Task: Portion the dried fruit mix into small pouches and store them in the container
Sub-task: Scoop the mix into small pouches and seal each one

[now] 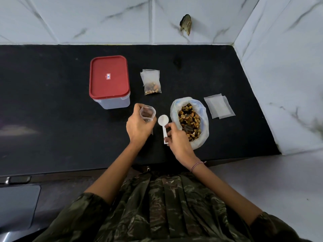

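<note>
The dried fruit mix (189,119) sits in a white plastic bag (204,137) with its mouth rolled open, on the black tabletop (52,102) just right of the hands. Right beside the bag's left edge is a white scoop (163,119), and its bowl looks empty to me. The right hand (178,138) has its grip pinched on the scoop's handle, bowl pointing away from the person.

The left hand (139,124) has its grip curled round a small clear pouch (147,113), mouth held open and facing up, close to the scoop. There might be a dark piece or two in it, hard to say through the plastic.

So I'd call this mid-portioning: one filled pouch (151,82) lies flat further back, between the bag and the container (109,81), and a little stack of empty pouches (218,106) waits to the right of the bag. The container's red lid (108,77) is on, so nothing's gone into storage as far as I can see.

Next move, I reckon, is swinging the scoop right into the bag, digging up a load, then bringing it back level over the pouch mouth and tipping it in. The tricky bit is that the pouch opening isn't much wider than the scoop bowl, so the left hand needs to keep the mouth spread and steady or bits will land on the tabletop.
</note>
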